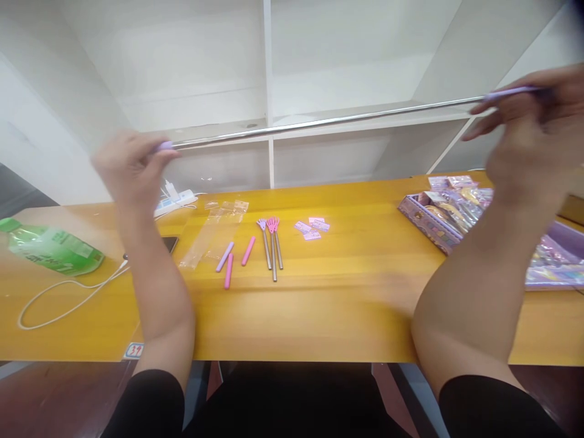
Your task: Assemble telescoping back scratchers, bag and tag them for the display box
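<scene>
A telescopic back scratcher (292,128) is stretched out in the air above the table, its thin metal rod slanting slightly up to the right. My left hand (132,161) is closed around its left end, where a bit of purple shows. At the other end, the purple piece (508,93) lies in the fingers of my right hand (541,115), which is blurred. Below on the table are three short claw-headed rods (274,249), in pink and purple. Beside them lie two pink handle tubes (248,250) and one purple handle tube (225,257).
Small printed cards (312,227) and clear plastic bags (219,228) lie on the table (319,322). A purple box (429,226) of packaged items stands right. At left are a green bottle (55,246), a white cable (68,313), a power strip (177,202) and a phone (171,244).
</scene>
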The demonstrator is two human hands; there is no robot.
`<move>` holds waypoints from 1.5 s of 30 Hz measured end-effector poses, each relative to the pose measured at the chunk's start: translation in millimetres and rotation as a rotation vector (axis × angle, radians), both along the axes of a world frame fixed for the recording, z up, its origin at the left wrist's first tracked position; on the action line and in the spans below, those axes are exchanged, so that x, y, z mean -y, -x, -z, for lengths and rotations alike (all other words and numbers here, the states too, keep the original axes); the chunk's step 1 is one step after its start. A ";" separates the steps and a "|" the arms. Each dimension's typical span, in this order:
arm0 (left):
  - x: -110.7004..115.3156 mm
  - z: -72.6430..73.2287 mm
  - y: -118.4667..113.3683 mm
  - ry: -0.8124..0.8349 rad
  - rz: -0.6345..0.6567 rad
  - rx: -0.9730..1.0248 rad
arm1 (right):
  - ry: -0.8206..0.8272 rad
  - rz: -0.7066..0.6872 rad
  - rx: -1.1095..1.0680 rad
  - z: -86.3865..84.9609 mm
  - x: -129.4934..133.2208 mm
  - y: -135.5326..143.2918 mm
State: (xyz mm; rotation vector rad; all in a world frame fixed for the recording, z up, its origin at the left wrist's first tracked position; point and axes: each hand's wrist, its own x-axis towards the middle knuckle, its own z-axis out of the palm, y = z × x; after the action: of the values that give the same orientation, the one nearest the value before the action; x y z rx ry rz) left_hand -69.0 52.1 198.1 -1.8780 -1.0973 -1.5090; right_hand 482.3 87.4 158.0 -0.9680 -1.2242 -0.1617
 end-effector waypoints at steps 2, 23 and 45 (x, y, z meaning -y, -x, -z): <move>-4.1 11.3 -48.7 -0.003 -0.036 -0.026 | -0.183 -0.157 0.125 2.3 0.7 51.6; -20.1 54.0 -117.0 -0.010 0.051 -0.144 | -0.092 -0.280 0.541 24.2 16.9 167.2; -127.7 127.7 46.7 0.971 -0.336 -0.110 | 0.021 -0.373 0.252 28.8 -10.1 158.6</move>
State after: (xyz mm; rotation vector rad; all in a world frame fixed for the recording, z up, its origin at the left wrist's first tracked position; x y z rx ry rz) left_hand -115.7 179.8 70.4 -2.1192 -2.2057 -0.6855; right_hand 323.7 97.5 129.2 -0.7355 -1.6191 0.0249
